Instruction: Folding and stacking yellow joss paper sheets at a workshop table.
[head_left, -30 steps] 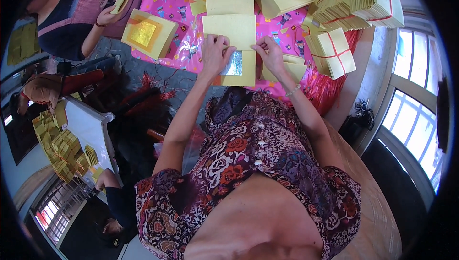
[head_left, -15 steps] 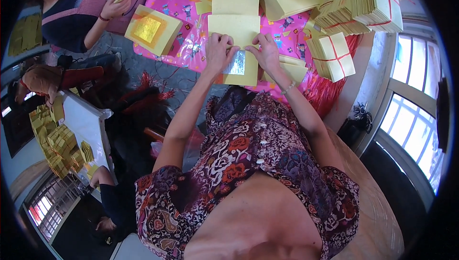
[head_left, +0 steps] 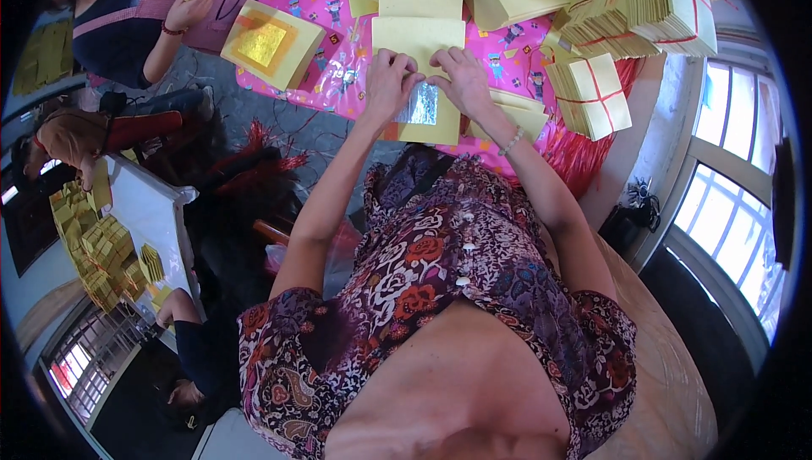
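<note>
On a pink patterned tablecloth (head_left: 326,79), sheets of yellow joss paper (head_left: 419,35) lie in front of me, with a silver foil square (head_left: 420,106) showing on the nearest one. My left hand (head_left: 392,84) pinches the paper's left side, thumb pointing inward and fingers curled. Opposite it, my right hand (head_left: 463,81) bends over the right part of the same paper, with thumb and fingers drawn together at the sheet. The two thumbs come close above the foil. Exactly which edge each fingertip grips is hidden by the hands.
At the left table edge sits a joss paper stack (head_left: 266,43) with gold foil. Red-tied bundles (head_left: 592,96) stand at the right near red string (head_left: 584,164). Across the table another person's hand (head_left: 190,10) holds yellow paper. More bundles (head_left: 93,240) cover a white table (head_left: 152,215) at left.
My right hand has shifted slightly inward and up over the paper, its fingers more bent. The other person's hands and paper have moved up and away. The view has shifted slightly.
</note>
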`<state>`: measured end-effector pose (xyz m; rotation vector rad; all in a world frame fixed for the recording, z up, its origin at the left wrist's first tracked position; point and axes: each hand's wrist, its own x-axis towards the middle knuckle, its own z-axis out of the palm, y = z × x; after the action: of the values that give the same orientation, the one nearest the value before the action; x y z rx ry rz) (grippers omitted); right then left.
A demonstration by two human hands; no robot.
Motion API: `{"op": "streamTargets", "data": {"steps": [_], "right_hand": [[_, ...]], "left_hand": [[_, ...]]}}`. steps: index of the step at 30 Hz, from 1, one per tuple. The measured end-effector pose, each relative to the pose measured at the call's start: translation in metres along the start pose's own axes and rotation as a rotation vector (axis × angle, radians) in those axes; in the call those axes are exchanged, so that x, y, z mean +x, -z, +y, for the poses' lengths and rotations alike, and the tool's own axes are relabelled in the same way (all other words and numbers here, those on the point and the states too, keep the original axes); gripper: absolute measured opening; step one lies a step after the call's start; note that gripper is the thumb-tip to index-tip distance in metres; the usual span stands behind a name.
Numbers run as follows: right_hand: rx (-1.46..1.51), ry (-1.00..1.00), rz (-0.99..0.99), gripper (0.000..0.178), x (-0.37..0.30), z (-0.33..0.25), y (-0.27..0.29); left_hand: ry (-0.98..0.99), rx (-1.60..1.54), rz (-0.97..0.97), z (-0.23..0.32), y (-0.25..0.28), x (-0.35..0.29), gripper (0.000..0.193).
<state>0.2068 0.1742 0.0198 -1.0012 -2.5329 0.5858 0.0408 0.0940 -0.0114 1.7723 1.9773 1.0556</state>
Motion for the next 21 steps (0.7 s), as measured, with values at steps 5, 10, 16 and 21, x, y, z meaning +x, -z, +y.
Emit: {"op": "streamTargets", "data": {"steps": [5, 10, 16, 21], "right_hand": [[0.028, -0.087, -0.12, 0.035, 0.008, 0.0, 0.007], [0.04, -0.103, -0.152, 0.034, 0.012, 0.002, 0.011], [0.228, -0.082, -0.206, 0.028, 0.01, 0.008, 0.014], [0.266, 0.004, -0.13, 0.026, 0.0, 0.018, 0.015]], "left_hand": [[0.066, -0.027, 0.024, -0.008, 0.014, -0.004, 0.022], [0.184, -0.22, -0.045, -0.031, 0.03, -0.008, 0.014], [0.151, -0.503, -0.141, -0.07, 0.026, -0.014, 0.012], [0.355, -0.787, -0.359, -0.074, 0.034, -0.008, 0.016]]}}
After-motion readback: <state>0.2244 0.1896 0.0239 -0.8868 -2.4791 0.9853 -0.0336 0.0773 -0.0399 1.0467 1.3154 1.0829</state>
